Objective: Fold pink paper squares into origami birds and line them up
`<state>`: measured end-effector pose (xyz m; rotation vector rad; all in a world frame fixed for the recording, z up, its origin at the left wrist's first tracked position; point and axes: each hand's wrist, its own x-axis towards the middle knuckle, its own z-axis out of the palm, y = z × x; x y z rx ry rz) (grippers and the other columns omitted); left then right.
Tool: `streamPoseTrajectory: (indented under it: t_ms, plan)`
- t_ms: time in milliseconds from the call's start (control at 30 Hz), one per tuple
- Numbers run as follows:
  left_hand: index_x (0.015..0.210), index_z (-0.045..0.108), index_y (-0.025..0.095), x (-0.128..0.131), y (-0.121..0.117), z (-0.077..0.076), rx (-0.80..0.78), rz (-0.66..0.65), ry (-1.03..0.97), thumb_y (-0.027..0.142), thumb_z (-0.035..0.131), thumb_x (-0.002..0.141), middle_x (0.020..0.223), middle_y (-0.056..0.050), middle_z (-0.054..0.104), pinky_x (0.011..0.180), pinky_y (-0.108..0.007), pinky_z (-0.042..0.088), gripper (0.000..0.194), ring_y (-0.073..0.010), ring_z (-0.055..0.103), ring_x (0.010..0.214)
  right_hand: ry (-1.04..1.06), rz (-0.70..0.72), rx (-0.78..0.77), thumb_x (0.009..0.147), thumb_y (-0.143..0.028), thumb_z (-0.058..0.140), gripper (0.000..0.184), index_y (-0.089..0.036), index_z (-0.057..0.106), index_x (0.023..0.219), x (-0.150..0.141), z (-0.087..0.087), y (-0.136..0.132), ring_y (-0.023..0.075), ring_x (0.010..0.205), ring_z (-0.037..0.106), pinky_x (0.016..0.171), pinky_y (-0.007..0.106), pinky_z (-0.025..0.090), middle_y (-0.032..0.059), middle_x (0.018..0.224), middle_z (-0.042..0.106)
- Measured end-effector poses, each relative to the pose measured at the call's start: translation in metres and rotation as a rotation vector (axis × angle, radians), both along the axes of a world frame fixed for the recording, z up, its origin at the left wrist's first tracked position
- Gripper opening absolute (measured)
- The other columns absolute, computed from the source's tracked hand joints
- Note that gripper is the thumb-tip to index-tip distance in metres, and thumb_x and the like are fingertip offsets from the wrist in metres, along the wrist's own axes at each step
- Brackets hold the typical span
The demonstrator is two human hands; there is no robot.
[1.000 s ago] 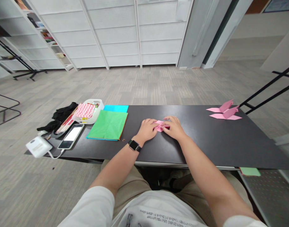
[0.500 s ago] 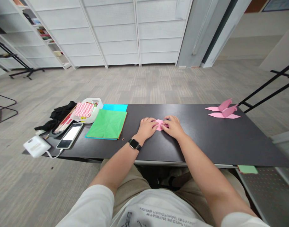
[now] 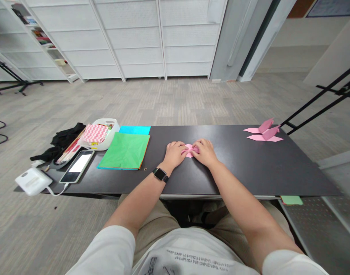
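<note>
A small folded piece of pink origami paper (image 3: 189,151) lies on the dark table (image 3: 234,168) in front of me, partly covered by fingers. My left hand (image 3: 175,152) grips its left side, the thumb pressing near the middle. From the other side my right hand (image 3: 205,151) holds the right part, thumb and fingers pinched on the paper. Both sets of fingertips nearly meet at its centre. Two pink folded paper birds (image 3: 265,134) stand at the far right of the table.
Left of my hands lies a stack of green paper (image 3: 125,151), with a blue sheet (image 3: 134,130) behind. Further left are a white basket (image 3: 113,133), a phone (image 3: 77,166), a white power bank (image 3: 33,180) and a black cloth (image 3: 63,137). Green paper (image 3: 291,200) sits below the right front edge.
The view has turned slightly right, so everything sits further left in the picture. My right fingers have moved a little closer to the left ones on the pink paper.
</note>
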<state>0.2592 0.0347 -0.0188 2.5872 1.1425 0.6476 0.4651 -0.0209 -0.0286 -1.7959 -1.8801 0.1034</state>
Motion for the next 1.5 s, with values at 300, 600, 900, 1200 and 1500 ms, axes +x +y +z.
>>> streamPoseTrajectory:
  t_ms: [300, 600, 900, 1200, 1500]
  plan:
    - [0.112, 0.081, 0.034, -0.002, 0.004, -0.002, -0.003, -0.029, -0.027, 0.036, 0.071, 0.098, 0.129, -0.002, 0.073, 0.104, -0.049, 0.041, 0.017, -0.0277, 0.059, 0.120, 0.057, -0.126, -0.055, 0.091, -0.035, 0.075, 0.018, -0.032, 0.076, 0.109, 0.034, 0.003, -0.009, 0.0342, 0.134, 0.051, 0.121, 0.079, 0.018, 0.0080, 0.136, 0.059]
    - [0.113, 0.082, 0.034, -0.001, 0.006, -0.006, -0.005, -0.029, -0.044, 0.038, 0.071, 0.098, 0.129, -0.003, 0.072, 0.107, -0.050, 0.041, 0.018, -0.0297, 0.058, 0.122, 0.004, -0.006, -0.057, 0.097, -0.042, 0.073, 0.022, -0.042, 0.081, 0.117, 0.013, 0.006, -0.002, 0.0350, 0.144, 0.043, 0.124, 0.078, 0.010, 0.0060, 0.147, 0.058]
    - [0.116, 0.082, 0.039, -0.023, 0.017, -0.005, -0.069, 0.016, -0.025, 0.041, 0.079, 0.091, 0.141, -0.003, 0.066, 0.114, -0.055, 0.040, 0.026, -0.0332, 0.054, 0.131, 0.010, -0.042, -0.135, 0.095, -0.044, 0.077, 0.025, -0.048, 0.080, 0.120, 0.016, 0.003, -0.001, 0.0347, 0.148, 0.039, 0.124, 0.078, 0.009, 0.0037, 0.152, 0.056]
    - [0.116, 0.081, 0.031, -0.032, 0.020, 0.011, -0.001, -0.260, -0.129, 0.033, 0.075, 0.094, 0.128, -0.004, 0.073, 0.112, -0.044, 0.046, 0.023, -0.0250, 0.063, 0.122, 0.029, -0.028, -0.124, 0.095, -0.043, 0.076, 0.026, -0.047, 0.079, 0.121, 0.016, -0.001, 0.000, 0.0332, 0.148, 0.040, 0.126, 0.075, 0.007, 0.0038, 0.151, 0.057]
    - [0.110, 0.081, 0.028, -0.020, 0.015, 0.011, -0.007, -0.329, 0.030, 0.028, 0.062, 0.102, 0.117, -0.004, 0.079, 0.103, -0.041, 0.048, 0.020, -0.0230, 0.069, 0.110, 0.018, 0.008, -0.088, 0.095, -0.044, 0.075, 0.026, -0.046, 0.079, 0.121, 0.018, -0.003, 0.001, 0.0334, 0.144, 0.045, 0.124, 0.078, 0.011, 0.0052, 0.146, 0.060]
